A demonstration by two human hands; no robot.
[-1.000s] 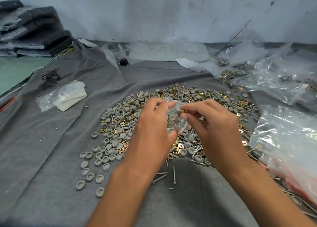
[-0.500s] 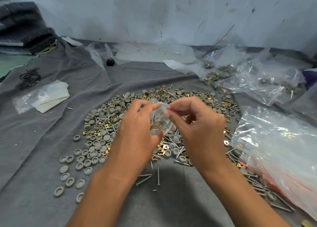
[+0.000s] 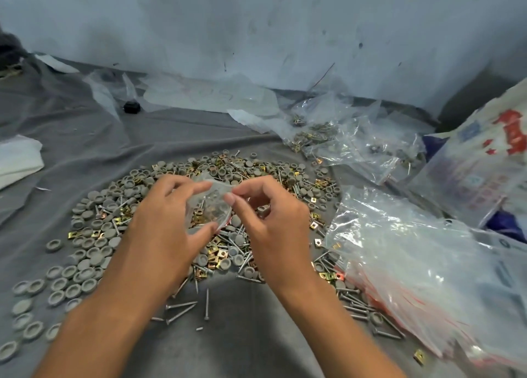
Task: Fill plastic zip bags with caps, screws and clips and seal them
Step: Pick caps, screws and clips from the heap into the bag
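Observation:
A small clear zip bag [image 3: 212, 203] with brass clips and screws inside hangs between both hands above the parts pile. My left hand [image 3: 168, 220] holds the bag's left side between curled fingers and thumb. My right hand [image 3: 269, 215] pinches the bag's top right edge with thumb and forefinger. Below lies a wide heap of grey round caps [image 3: 91, 232], brass square clips [image 3: 219, 256] and long screws [image 3: 182, 310] on grey cloth [image 3: 242, 346].
A stack of empty red-striped zip bags [image 3: 413, 266] lies at the right. Filled bags [image 3: 350, 138] sit further back right, a printed sack [image 3: 484, 160] at far right. A white folded sheet [image 3: 17, 158] lies left, a black knob [image 3: 131, 107] near the wall.
The view has swung to the right and slightly closer. Both hands keep holding the small bag; my right fingers have shifted along its top edge.

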